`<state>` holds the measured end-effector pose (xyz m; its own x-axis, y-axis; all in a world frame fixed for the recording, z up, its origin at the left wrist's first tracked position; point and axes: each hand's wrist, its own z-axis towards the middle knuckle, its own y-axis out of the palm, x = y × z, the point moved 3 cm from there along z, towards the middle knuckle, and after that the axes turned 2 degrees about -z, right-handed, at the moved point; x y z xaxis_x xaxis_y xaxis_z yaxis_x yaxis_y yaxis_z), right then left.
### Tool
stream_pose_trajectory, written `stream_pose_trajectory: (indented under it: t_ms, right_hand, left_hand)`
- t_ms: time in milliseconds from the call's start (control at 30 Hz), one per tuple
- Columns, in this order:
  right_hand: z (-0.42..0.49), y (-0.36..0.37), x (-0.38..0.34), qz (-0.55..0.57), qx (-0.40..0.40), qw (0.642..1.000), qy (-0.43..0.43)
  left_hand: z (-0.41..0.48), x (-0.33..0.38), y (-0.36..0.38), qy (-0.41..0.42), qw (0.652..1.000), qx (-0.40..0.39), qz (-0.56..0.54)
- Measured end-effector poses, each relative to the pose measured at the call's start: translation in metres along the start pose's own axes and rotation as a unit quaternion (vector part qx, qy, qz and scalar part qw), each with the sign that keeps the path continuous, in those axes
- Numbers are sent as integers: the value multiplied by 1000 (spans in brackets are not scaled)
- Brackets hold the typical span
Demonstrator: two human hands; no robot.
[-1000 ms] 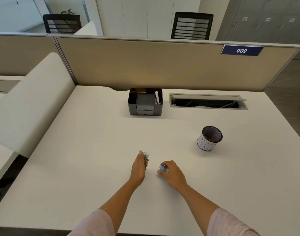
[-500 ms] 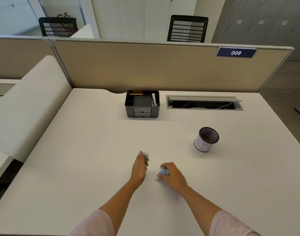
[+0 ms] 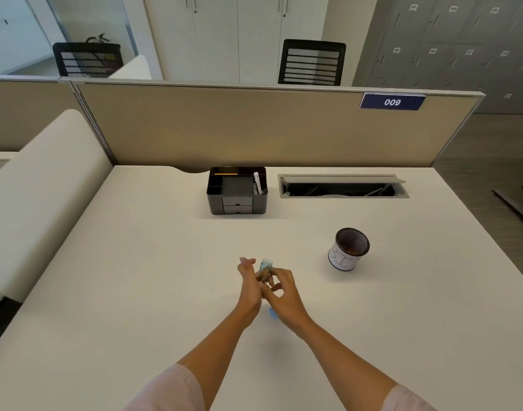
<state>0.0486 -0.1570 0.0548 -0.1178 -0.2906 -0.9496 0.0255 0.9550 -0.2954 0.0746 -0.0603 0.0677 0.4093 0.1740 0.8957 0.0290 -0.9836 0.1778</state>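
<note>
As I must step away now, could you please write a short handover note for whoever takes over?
Left hand: holds the small clear vial, brownish contents inside.
Right hand: fingers curled at the vial's lower part; a firm hold cannot be told.
Blue cap: on the desk beneath the wrists.
Done: vial looks uncapped.
To do: probably emptying it, perhaps into the mesh cup, then recapping.

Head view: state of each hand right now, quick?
Left hand: holding the small clear bottle.
Right hand: fingers curled against the bottle; whether it grips cannot be told.
</note>
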Motion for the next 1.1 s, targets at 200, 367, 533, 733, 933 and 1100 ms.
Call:
stream_pose_trajectory:
  t_ms: [200,367,533,733,933,1100]
  right_hand:
    - [15,-40,-23,27,94,995,-1]
    - [35,-113,-34,45,146,988,26]
    - [47,-186,-18,-59,176,980,79]
    - [47,-230,-5,-178,187,959,114]
    - [47,-244,-5,-183,223,952,108]
    - [51,-243,-6,-223,211,948,85]
  left_hand:
    - [4,30,45,29,996,-70,40]
    - [21,45,91,14,987,-121,106]
    - [24,40,128,97,937,-190,275]
    - [42,21,153,244,718,-246,604]
    - [52,3,163,247,575,-279,729]
    - [55,1,162,249,549,-279,748]
